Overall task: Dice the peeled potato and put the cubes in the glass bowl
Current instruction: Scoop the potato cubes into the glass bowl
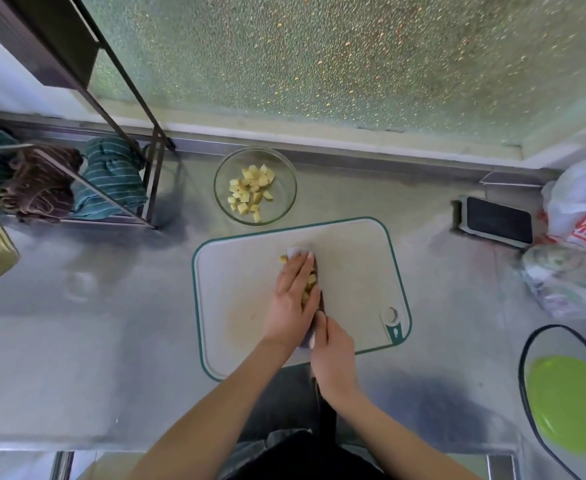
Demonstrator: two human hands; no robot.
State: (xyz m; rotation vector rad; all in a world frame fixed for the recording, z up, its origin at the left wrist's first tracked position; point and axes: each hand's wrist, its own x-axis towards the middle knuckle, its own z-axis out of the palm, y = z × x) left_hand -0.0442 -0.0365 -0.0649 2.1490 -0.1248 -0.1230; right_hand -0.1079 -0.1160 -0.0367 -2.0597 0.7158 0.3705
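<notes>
On the white cutting board (pixel 354 268) with a green rim lies a knife blade (pixel 298 252) carrying several yellow potato cubes (pixel 310 282). My left hand (pixel 291 299) lies flat with straight fingers against the cubes, pressing them to the blade. My right hand (pixel 333 358) grips the knife's handle at the board's near edge. Behind the board stands the glass bowl (pixel 286 174), holding several potato cubes (pixel 251 188).
A metal rack (pixel 118 161) with striped towels (pixel 111 178) stands at the back left. A black-topped device (pixel 497 220) and plastic bags (pixel 582 216) sit on the right. A green bowl with a black rim (pixel 568 403) is at the near right.
</notes>
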